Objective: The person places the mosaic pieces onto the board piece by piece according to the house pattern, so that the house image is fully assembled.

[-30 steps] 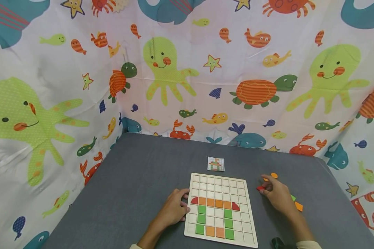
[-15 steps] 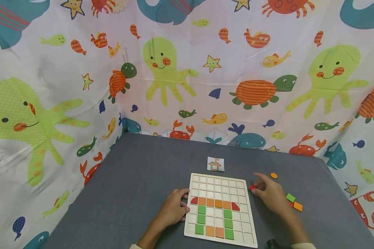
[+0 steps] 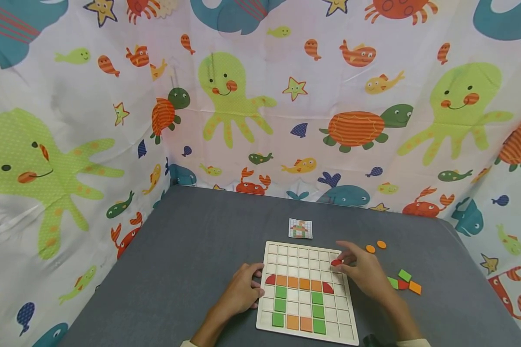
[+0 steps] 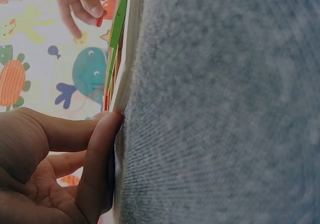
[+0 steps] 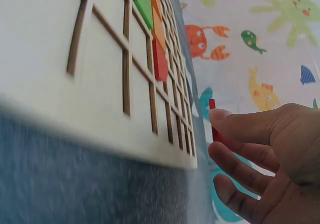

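A cream grid board (image 3: 343, 315) lies on the grey table, with green square tiles (image 3: 281, 292), orange square tiles (image 3: 305, 283) and two red quarter-round tiles (image 3: 327, 287) set in its cells. My left hand (image 3: 241, 288) holds the board's left edge; thumb and a finger meet the rim in the left wrist view. Over the board's upper right part, my right hand (image 3: 364, 272) pinches a red tile (image 3: 336, 262) between thumb and fingers. From the right wrist view that red tile (image 5: 212, 103) is seen edge-on, apart from the board, partly hidden by the thumb.
A small printed card (image 3: 300, 229) showing a coloured grid picture lies behind the board. Two orange round pieces (image 3: 381, 244) and a cluster of loose tiles (image 3: 415, 287) in green, red and orange lie to the right. A curtain (image 3: 252, 96) printed with sea animals surrounds the table.
My right hand has carried the red tile leftward from beside the loose pieces to over the board's right edge, uncovering an orange round and a green tile. My left hand has stayed put.
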Available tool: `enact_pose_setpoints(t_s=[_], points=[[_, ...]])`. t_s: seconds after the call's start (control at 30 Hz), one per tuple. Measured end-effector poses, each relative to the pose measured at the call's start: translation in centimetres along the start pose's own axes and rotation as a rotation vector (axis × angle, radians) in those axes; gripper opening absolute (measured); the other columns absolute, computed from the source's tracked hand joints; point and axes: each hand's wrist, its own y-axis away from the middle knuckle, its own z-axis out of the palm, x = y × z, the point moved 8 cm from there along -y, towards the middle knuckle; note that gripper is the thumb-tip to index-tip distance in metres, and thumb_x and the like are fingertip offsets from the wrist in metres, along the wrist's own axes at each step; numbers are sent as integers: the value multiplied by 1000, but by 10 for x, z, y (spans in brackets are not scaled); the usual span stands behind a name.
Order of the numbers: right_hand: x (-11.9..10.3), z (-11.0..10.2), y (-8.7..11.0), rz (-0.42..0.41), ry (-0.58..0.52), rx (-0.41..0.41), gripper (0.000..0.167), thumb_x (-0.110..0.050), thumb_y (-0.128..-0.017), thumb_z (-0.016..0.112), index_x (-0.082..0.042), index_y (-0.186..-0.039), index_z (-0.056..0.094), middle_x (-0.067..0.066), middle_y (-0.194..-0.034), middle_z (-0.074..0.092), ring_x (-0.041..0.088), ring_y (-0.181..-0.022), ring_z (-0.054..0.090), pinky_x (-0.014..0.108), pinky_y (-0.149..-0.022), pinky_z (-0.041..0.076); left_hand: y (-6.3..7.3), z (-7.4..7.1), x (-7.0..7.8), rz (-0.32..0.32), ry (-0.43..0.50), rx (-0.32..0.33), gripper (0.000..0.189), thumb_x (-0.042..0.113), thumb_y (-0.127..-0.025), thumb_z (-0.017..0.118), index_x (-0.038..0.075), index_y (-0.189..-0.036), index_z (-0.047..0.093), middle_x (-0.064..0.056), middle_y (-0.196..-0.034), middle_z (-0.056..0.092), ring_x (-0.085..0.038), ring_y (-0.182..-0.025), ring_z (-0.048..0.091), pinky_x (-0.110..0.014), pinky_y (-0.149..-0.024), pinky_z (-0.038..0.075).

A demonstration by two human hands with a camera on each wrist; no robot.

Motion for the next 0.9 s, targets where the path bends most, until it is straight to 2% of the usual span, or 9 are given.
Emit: enact_pose_setpoints(t_s=[0.17,0.47,0.7,0.9], points=[[-11,7,-3,-22,-32,-17,65,-5,-89,84,-7,-149,58,3,-107,74,22,-96,72,28,-67,57,0,0,0,-2,-2,1,62,-14,-87,74,1,-145,58,-11,-120,55,-23,-95,61,-32,-50,60],[-33,23,-10,-88,-69,-48,60,-7,-89,85,-10,-145,62,-2,-104,73,18,-96,69,30,-74,57,0,0,-1,2,3,3,62,-14,-87,74,0,-144,58,-11,-119,55,-23,-95,61,-32,-49,60],[-54,44,-12,-84,-135,-102,60,-2,-90,82,-11,-146,62,0,-105,73,17,-96,67,25,-70,57,-1,-1,-1,13,8,7,62,-15,-86,73,0,-144,58,-12,-120,55,-24,-95,61,-32,-49,60],[-69,60,-14,-93,-156,-139,58,-3,-89,84,-10,-143,64,0,-102,73,15,-94,68,26,-74,58,0,-1,0,26,9,5,62,-15,-86,74,-1,-144,58,-13,-119,56,-24,-94,61,-31,-48,60]])
